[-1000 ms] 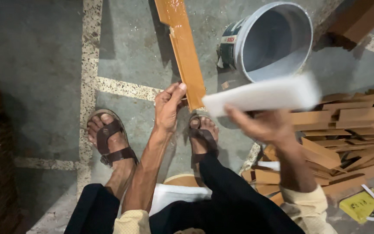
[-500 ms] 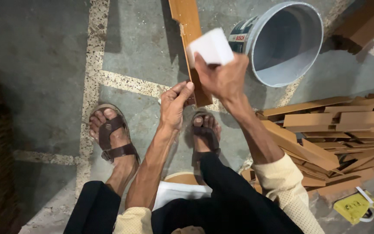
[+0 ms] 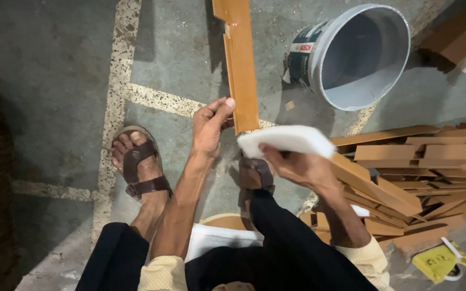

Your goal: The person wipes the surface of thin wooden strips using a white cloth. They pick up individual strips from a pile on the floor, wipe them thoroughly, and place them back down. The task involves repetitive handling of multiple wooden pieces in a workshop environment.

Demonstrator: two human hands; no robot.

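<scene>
1. Head view, looking straight down past the knees to a grey concrete floor [image 3: 55,64] with pale speckled lines.
2. Left hand [image 3: 210,126] pinching the near end of a long orange wooden strip [image 3: 239,64], thumb on its edge, fingers curled behind; strip running away across the floor, near end above the right sandal [image 3: 254,175].
3. Right hand [image 3: 297,164] clasped from below around a white block [image 3: 287,140], held level just right of the strip's near end, not quite touching it as far as can be told.
4. Strip probably stiff, light, thin; chipped at one edge near the far end, so likely brittle there. Best gripped by the long edges near the end.
5. Block likely light and slightly soft, easy to hold by its sides.
6. Nearby: tipped grey bucket [image 3: 362,54], pile of wooden offcuts [image 3: 405,178], left sandal [image 3: 138,167].
</scene>
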